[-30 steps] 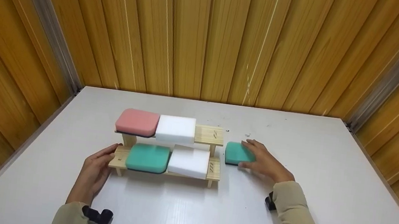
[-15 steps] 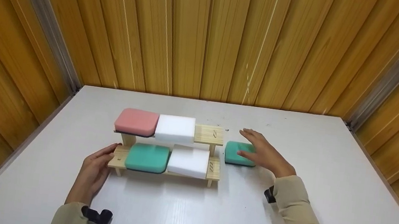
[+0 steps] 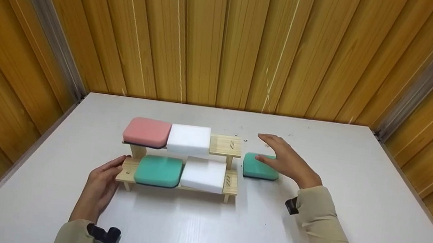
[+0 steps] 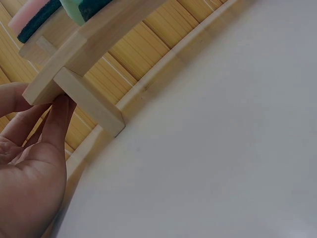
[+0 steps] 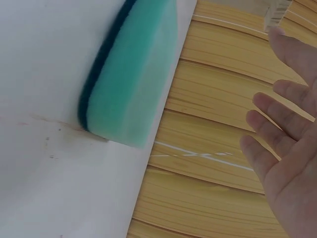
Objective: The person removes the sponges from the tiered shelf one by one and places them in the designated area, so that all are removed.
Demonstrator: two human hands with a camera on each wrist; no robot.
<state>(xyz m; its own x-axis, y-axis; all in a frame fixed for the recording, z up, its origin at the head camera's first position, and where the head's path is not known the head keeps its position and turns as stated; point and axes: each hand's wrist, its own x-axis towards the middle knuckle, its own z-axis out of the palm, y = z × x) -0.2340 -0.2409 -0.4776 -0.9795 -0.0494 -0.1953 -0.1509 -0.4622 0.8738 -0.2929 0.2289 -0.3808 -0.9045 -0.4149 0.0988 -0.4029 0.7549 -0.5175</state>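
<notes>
My right hand (image 3: 290, 162) has come up off the loose green sponge (image 3: 259, 170); a second ago my fingers were down at it. That sponge and my left hand (image 3: 99, 187) have stayed in the same spots.

I make the middle of the wooden stand (image 3: 225, 145) the middle of a clock, with 12 at the wall (image 3: 226, 40). Going left to right, my left hand comes first, at 8 o'clock. It pinches the left end of the low shelf, and the left wrist view shows some of my fingers under the wood, next to a leg (image 4: 91, 101). At 7 o'clock, a black thing (image 3: 103, 234) sits by my left sleeve (image 3: 74, 236).

At 10 o'clock the pink sponge (image 3: 147, 131) lies on the top shelf, dark underneath. At 8 o'clock, nearer the middle than my hand, another green sponge (image 3: 158, 171) lies on the low shelf. At 12 o'clock a white block (image 3: 189, 138) is up top, just beside the pink one. At 4 o'clock a second white block (image 3: 203, 174) is down low, a bit crooked.

At 3 o'clock the loose green sponge lies flat on the white table (image 3: 195, 230), near the stand. My right hand is just past it, partly over it, fingers wide apart, holding nothing.
</notes>
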